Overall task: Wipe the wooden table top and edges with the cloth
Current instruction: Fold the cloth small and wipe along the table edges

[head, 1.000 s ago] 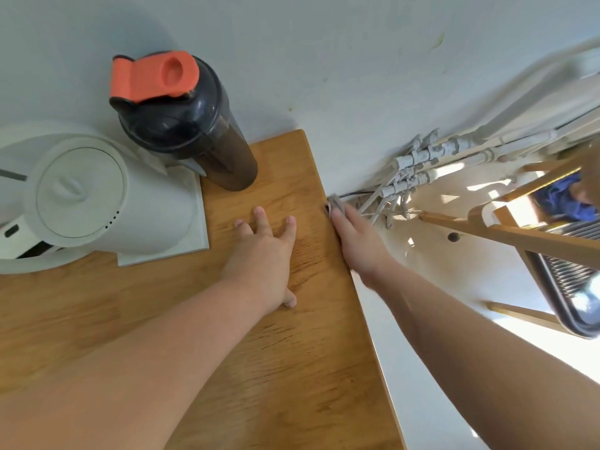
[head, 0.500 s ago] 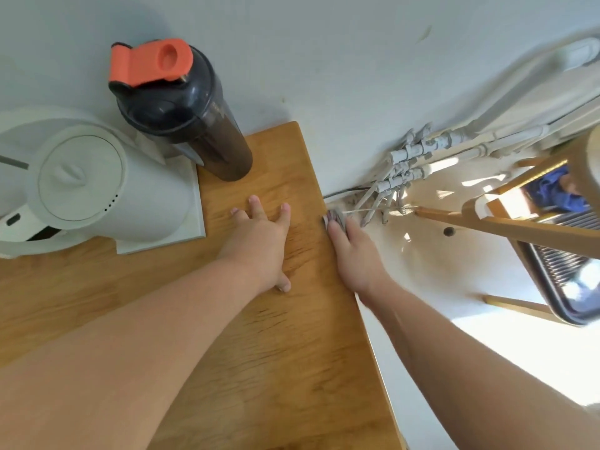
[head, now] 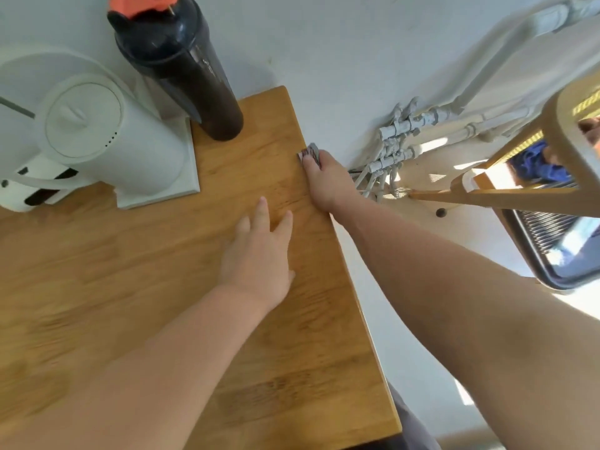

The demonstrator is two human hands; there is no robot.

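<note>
The wooden table top (head: 136,287) fills the lower left of the view, and its right edge runs from the far corner toward me. My right hand (head: 326,181) is curled over that edge near the far end. It grips a small grey cloth (head: 310,154), of which only a bit shows past the fingertips. My left hand (head: 259,258) rests flat on the table top with straight, spread fingers, a short way inward from the right edge and nearer to me than the right hand.
A white kettle (head: 97,141) on a white base sits at the table's far left. A dark shaker bottle (head: 188,79) with an orange lid stands beside it against the wall. Grey pipes (head: 399,147) run along the wall, right of the table. A wooden chair (head: 526,190) stands at far right.
My left hand has slid back toward me along the table top. My right hand with the cloth stays at the far part of the right edge. The view has shifted closer.
</note>
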